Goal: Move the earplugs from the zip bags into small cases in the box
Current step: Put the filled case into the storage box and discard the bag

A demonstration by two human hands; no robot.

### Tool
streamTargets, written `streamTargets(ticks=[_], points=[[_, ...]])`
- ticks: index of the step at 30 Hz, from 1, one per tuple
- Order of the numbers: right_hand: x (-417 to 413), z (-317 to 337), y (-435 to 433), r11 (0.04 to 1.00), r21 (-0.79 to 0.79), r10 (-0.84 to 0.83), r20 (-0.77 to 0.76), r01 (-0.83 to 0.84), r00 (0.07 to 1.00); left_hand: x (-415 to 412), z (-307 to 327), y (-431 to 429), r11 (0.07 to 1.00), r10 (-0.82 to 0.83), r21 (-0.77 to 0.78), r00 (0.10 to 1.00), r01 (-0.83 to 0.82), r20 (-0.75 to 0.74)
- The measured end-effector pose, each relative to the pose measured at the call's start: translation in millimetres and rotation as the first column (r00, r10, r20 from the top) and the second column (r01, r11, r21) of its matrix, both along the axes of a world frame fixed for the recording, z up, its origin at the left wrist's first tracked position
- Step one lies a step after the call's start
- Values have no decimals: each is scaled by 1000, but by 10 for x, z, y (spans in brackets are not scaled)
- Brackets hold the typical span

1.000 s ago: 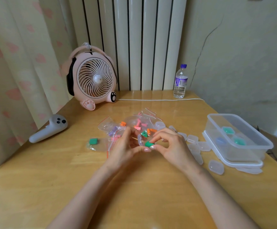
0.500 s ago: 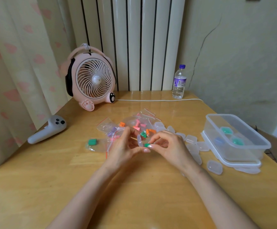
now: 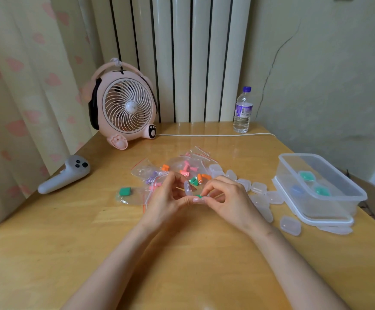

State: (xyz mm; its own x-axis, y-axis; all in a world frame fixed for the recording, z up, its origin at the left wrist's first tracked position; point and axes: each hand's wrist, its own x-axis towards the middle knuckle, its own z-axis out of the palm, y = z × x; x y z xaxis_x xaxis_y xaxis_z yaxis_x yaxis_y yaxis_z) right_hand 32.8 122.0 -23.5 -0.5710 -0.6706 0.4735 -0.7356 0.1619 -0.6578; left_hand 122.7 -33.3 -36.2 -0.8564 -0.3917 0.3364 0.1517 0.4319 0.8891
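Note:
My left hand (image 3: 167, 199) holds a small clear case (image 3: 188, 189) with its lid up. My right hand (image 3: 231, 198) pinches a green earplug (image 3: 198, 196) at the case's mouth, fingertips touching the left thumb. Behind the hands lie several zip bags (image 3: 182, 166) with pink, orange, purple and green earplugs. One bag (image 3: 128, 194) at the left holds a green earplug. The clear plastic box (image 3: 329, 198) stands on its lid at the right, with three filled cases inside, two green and one blue.
Several empty small cases (image 3: 259, 187) lie between my right hand and the box; one (image 3: 290, 225) sits near the box's front. A pink fan (image 3: 124, 108), a white cable (image 3: 215, 135), a water bottle (image 3: 242, 110) and a grey controller (image 3: 64, 174) stand around the table.
The green earplug has sunk lower between my fingertips into the case. Both hands stay in the same spot.

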Motion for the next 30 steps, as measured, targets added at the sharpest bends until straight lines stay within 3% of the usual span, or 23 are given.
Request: streamTargets(ticks=[4, 9, 12, 16, 19, 23, 25, 27, 29, 30], points=[[15, 18, -7, 999, 16, -43, 79, 42, 996, 2, 5, 13, 999, -31, -18, 1000, 31, -3], [44, 70, -8, 999, 17, -35, 294, 32, 955, 12, 20, 14, 996, -88, -31, 996, 87, -7], [30, 96, 24, 1000, 8, 7, 447, -12, 895, 6, 23, 24, 994, -95, -54, 995, 95, -4], [44, 150, 58, 983, -175, 160, 659, -56, 735, -4, 30, 38, 981, -57, -188, 997, 48, -44], [74, 144, 34, 983, -170, 171, 687, -73, 706, -11, 0, 29, 948, -54, -316, 995, 23, -90], [109, 135, 5, 990, -123, 128, 638, -64, 759, 10, 9, 62, 913, -84, -404, 994, 50, -68], [98, 142, 17, 992, -124, 105, 620, -35, 778, 25, 55, 28, 930, 6, -366, 994, -45, -107], [82, 152, 32, 994, -109, 74, 602, -10, 795, 25, 55, -96, 904, 247, -302, 946, -304, -211], [80, 157, 43, 996, -95, 60, 588, -6, 807, 10, 11, -268, 745, 515, -360, 827, -562, -225], [81, 159, 45, 996, -87, 55, 580, -5, 812, 12, -4, -338, 666, 607, -435, 779, -606, -157]])
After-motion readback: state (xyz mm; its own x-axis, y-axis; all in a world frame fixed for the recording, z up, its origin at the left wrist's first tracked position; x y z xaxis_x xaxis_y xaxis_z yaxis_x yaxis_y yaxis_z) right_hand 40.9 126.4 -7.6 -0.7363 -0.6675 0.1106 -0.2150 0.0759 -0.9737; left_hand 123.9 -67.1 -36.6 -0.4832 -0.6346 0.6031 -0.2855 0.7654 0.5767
